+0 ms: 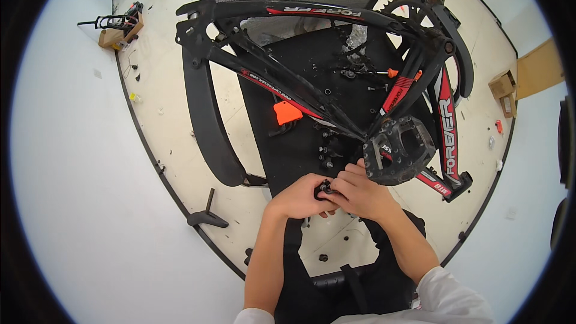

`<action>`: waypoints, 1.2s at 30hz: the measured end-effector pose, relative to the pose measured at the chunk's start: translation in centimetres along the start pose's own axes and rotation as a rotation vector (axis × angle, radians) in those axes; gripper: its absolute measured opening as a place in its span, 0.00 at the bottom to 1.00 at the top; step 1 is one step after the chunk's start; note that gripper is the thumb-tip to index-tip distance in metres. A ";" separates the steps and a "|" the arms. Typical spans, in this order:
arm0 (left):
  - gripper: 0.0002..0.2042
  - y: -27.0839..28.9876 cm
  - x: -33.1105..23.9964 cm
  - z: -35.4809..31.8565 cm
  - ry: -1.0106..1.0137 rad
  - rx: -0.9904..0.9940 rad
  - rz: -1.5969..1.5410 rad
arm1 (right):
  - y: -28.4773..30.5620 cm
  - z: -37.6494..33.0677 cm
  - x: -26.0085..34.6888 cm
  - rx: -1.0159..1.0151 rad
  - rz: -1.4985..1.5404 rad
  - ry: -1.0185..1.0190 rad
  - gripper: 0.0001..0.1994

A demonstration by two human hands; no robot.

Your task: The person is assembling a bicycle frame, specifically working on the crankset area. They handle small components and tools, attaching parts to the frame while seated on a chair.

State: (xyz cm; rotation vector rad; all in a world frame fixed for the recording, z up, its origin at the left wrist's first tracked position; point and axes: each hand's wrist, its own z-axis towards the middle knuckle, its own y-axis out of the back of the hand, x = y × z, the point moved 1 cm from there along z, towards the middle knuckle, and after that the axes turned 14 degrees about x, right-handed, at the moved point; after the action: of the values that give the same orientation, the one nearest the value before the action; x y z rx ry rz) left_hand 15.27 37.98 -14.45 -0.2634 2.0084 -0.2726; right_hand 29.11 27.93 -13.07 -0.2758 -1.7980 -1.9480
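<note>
My left hand (300,197) and my right hand (362,193) meet in front of me, fingers closed round a small black part with a round metal end (324,189). Its exact kind is partly hidden by the fingers. Just beyond the right hand is a black bicycle pedal (401,150). Above the hands, a black and red bicycle frame (282,91) lies across a black seat-like surface (282,159). Several small dark bolts or fittings (325,150) lie on that surface, close to the fingertips.
An orange hex key holder (288,112) and an orange-handled screwdriver (391,73) lie beyond the hands. A long black mudguard (207,126) is at left, near a bicycle saddle (207,218) on the floor. Cardboard boxes (503,87) stand at right; a chainring (403,9) sits at the far side.
</note>
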 end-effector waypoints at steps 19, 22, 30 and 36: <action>0.10 0.1 -0.2 2.1 -0.206 -0.570 0.447 | -0.6 1.1 -2.8 -0.133 0.180 -0.062 0.14; 0.09 0.0 -0.9 0.9 -0.142 -0.579 0.522 | -0.5 0.6 -1.0 0.016 0.054 -0.126 0.13; 0.11 0.5 0.2 -0.7 -0.050 -0.250 0.300 | 0.9 0.2 1.5 -0.043 -0.065 0.010 0.19; 0.08 -0.6 -0.9 0.2 -0.067 -0.509 0.498 | 0.3 0.5 -0.2 0.035 0.219 -0.086 0.17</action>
State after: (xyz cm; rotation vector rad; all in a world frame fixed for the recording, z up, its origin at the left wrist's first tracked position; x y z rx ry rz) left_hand 15.85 37.68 -13.57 -0.0775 1.9769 0.5602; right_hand 29.31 28.43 -12.81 -0.5291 -1.7715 -1.7748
